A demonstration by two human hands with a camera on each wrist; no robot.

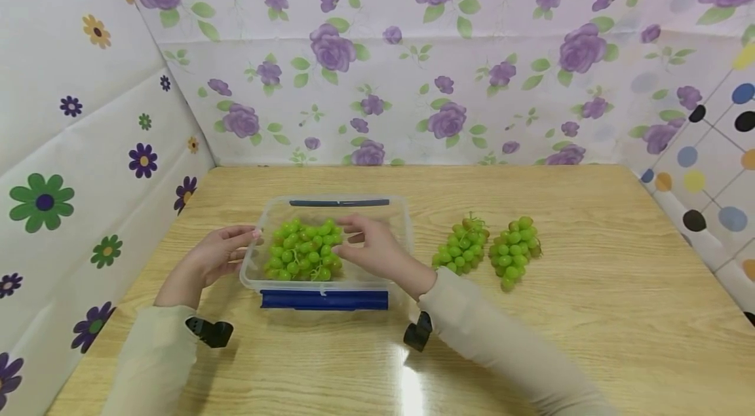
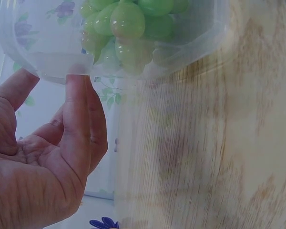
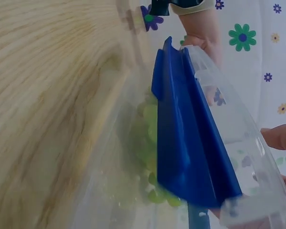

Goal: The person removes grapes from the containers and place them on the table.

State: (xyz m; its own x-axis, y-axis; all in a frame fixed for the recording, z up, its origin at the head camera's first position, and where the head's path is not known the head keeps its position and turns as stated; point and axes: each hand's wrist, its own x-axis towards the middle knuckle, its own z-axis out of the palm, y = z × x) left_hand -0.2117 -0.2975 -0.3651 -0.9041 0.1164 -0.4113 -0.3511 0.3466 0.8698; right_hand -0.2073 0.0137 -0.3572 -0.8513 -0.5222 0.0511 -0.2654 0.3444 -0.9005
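Observation:
A clear plastic container [image 1: 368, 275] with blue side latches stands lidless on the table, with green grapes [image 1: 301, 249] heaped in its left half. At its left end, my left hand [image 1: 215, 255] touches the rim and outer wall with its fingertips; in the left wrist view the fingers [image 2: 76, 119] meet the plastic from outside. My right hand [image 1: 374, 245] reaches over the right part of the container, beside the grapes, its fingers loosely bent with nothing seen between them. In the right wrist view, the blue latch [image 3: 181, 133] hangs open and only some fingertips show.
Two more bunches lie on the wooden table right of the container: one grape bunch [image 1: 463, 245] near my right forearm, another grape bunch [image 1: 514, 251] farther right. Flower-patterned sheets [image 1: 377, 62] border the table at the back and sides.

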